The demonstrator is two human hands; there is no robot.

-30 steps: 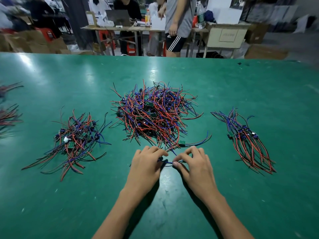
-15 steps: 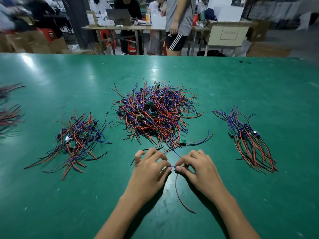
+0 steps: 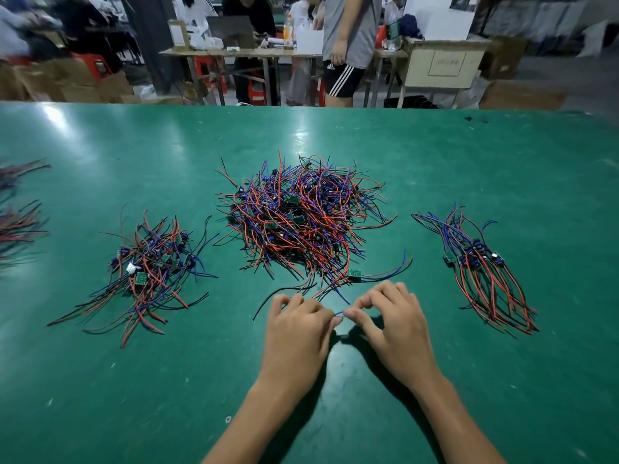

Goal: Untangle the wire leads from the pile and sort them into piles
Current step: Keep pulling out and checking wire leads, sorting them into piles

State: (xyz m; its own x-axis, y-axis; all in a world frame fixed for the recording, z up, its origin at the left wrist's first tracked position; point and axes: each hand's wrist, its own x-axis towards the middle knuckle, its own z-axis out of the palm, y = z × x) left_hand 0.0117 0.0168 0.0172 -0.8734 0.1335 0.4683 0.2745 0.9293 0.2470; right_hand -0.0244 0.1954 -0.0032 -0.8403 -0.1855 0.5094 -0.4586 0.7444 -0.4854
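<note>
A big tangled pile of red, blue and black wire leads with small green boards lies at the middle of the green table. A smaller sorted pile lies to its left, and a neat bundle to its right. Just in front of the big pile, my left hand and my right hand meet, fingertips pinching a short stretch of blue wire lead between them. A lead with a green board trails from the pile just beyond my right fingers.
More wire bundles lie at the table's far left edge, partly cut off. Beyond the far edge stand work tables, red stools, boxes and a person in a grey shirt and black shorts.
The red wire that hung below my hands half a second ago is gone from view. Both hands have shifted slightly right and keep pinching the blue lead between them.
</note>
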